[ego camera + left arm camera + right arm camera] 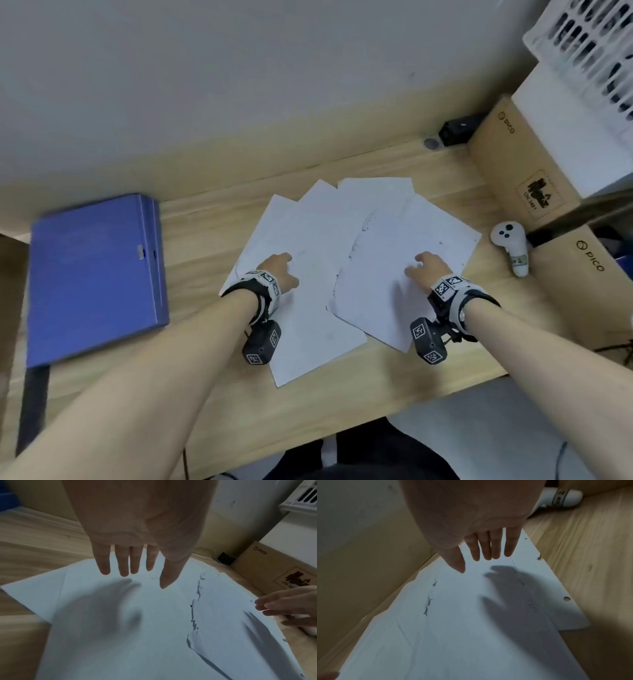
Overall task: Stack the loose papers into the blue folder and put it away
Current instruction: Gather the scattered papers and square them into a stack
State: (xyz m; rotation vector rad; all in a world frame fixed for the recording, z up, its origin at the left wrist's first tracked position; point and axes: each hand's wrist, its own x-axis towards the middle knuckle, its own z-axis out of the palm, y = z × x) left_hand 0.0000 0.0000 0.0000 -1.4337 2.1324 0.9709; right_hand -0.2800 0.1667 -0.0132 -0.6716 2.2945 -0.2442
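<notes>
Several loose white papers (325,246) lie fanned and overlapping on the wooden desk (205,233). A closed blue folder (92,274) lies flat at the desk's left end, apart from the sheets. My left hand (279,270) hovers over the left sheets with straight spread fingers (123,561), just above the papers (137,628). My right hand (424,265) hangs over the right-hand sheet, fingers (489,545) straight and slightly apart above the papers (462,615). Neither hand holds anything. The right sheet has punched holes along its edge.
A white controller (512,245) lies right of the papers. Brown cardboard boxes (513,164) stand at the right, with a white slotted basket (589,51) on top. A small black device (457,130) sits by the wall. The desk's front edge runs below my forearms.
</notes>
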